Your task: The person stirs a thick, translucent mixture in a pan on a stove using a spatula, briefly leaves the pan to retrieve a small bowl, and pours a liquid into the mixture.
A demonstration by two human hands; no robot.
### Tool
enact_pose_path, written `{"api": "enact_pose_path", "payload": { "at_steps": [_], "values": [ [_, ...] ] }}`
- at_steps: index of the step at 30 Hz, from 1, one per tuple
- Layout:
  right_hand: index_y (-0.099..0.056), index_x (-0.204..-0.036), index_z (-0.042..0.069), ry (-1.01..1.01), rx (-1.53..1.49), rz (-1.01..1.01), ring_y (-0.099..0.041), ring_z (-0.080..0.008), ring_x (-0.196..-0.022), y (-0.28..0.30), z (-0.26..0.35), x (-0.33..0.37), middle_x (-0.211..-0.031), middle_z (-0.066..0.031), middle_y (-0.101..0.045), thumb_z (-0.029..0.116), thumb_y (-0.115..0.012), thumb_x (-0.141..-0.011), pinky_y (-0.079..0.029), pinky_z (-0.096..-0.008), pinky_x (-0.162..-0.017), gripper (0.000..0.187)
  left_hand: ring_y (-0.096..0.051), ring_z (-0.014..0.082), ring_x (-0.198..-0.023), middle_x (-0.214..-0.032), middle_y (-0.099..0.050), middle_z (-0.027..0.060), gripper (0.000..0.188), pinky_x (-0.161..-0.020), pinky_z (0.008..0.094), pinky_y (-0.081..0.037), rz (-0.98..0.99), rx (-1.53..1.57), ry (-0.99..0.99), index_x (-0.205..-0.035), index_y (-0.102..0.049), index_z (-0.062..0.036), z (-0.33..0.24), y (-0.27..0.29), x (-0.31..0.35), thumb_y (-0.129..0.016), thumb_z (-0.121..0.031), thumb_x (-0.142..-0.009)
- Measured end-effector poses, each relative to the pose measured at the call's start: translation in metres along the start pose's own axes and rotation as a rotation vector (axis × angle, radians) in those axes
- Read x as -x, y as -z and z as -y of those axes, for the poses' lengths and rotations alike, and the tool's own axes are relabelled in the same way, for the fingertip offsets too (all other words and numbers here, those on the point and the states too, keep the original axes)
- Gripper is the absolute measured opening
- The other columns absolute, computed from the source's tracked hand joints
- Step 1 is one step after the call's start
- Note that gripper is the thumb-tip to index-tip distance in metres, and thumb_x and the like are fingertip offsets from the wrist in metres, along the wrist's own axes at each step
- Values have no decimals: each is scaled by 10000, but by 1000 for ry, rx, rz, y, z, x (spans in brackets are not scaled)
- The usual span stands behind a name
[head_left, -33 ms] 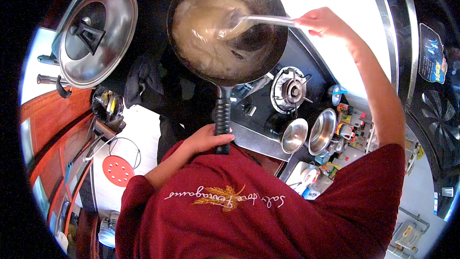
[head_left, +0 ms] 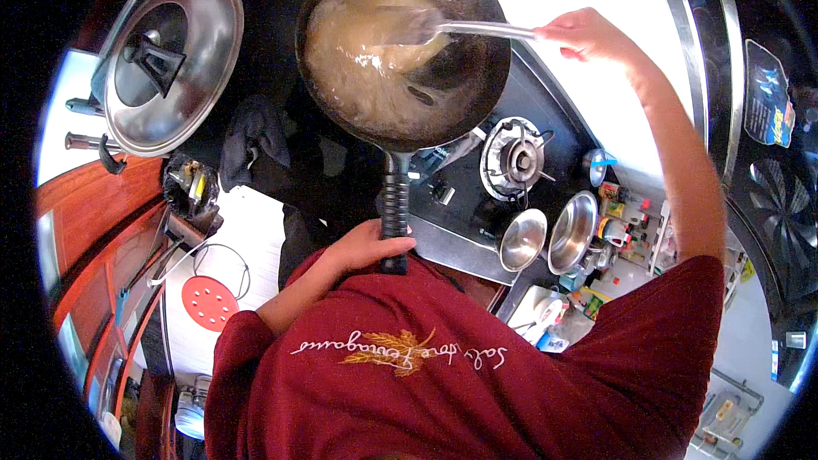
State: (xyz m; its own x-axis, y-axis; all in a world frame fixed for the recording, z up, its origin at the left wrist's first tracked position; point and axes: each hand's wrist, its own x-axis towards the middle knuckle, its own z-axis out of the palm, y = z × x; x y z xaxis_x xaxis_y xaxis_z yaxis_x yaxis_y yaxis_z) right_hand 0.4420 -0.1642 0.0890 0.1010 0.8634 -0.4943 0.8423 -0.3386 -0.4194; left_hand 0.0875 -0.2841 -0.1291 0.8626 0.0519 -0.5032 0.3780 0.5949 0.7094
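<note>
In the wok (head_left: 487,68): liquid (head_left: 348,38) and the spatula (head_left: 477,29), partly. Left of it: the lid (head_left: 204,51). Right: the burner (head_left: 521,160), two bowls (head_left: 522,240) before it.

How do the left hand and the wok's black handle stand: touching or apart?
Touching: the head view shows the left hand on the black handle, its thumb lying across it.

Wok (head_left: 490,64) was noted as dark metal, glossy inside; handle (head_left: 396,200) seen as ribbed black plastic. Utensil shaft (head_left: 490,30), lid (head_left: 209,38) and bowls (head_left: 522,243) recorded as smooth, shiny metal. Shirt (head_left: 443,409) logged as matt cloth.
</note>
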Motion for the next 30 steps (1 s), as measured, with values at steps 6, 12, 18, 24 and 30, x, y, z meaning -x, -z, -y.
{"api": "enact_pose_path", "payload": {
  "at_steps": [6,12,18,24,30],
  "values": [
    [-660,-733,26,-358,639,164,-446,-74,-390,46,25,18,-474,3,-504,316,-622,-814,-336,-203,-399,303,-570,139,-853,-913,-617,63,388,-781,293,-452,-15,5,8,-1078,-550,-46,0,-2,1,-647,-287,-790],
    [-665,-758,30,-245,207,360,-422,-63,-437,-10,16,13,-505,9,-498,337,-603,-834,-314,-203,-417,322,-559,145,-870,-944,-608,66,456,-805,292,-440,11,79,29,-1043,-570,-22,-7,-4,4,-662,-372,-766],
    [-680,-851,62,-248,94,122,-481,-82,-500,26,3,7,-595,-9,-514,380,-641,-786,-409,-207,-449,327,-552,148,-887,-957,-605,71,511,-818,290,-431,20,-23,24,-1040,-576,-13,-10,2,2,-655,-435,-761],
    [-653,-702,24,-265,731,128,-460,-71,-405,61,30,-3,-478,-12,-497,289,-630,-782,-355,-202,-391,277,-551,148,-896,-973,-602,76,519,-826,292,-430,5,22,23,-1064,-568,-4,-7,0,2,-661,-415,-761],
    [-656,-683,31,-303,250,570,-400,-68,-388,19,29,3,-484,9,-481,300,-595,-828,-315,-213,-376,312,-555,140,-851,-928,-603,66,498,-789,284,-443,54,1,8,-1028,-570,-3,-10,2,0,-673,-407,-754]
  ]
}}
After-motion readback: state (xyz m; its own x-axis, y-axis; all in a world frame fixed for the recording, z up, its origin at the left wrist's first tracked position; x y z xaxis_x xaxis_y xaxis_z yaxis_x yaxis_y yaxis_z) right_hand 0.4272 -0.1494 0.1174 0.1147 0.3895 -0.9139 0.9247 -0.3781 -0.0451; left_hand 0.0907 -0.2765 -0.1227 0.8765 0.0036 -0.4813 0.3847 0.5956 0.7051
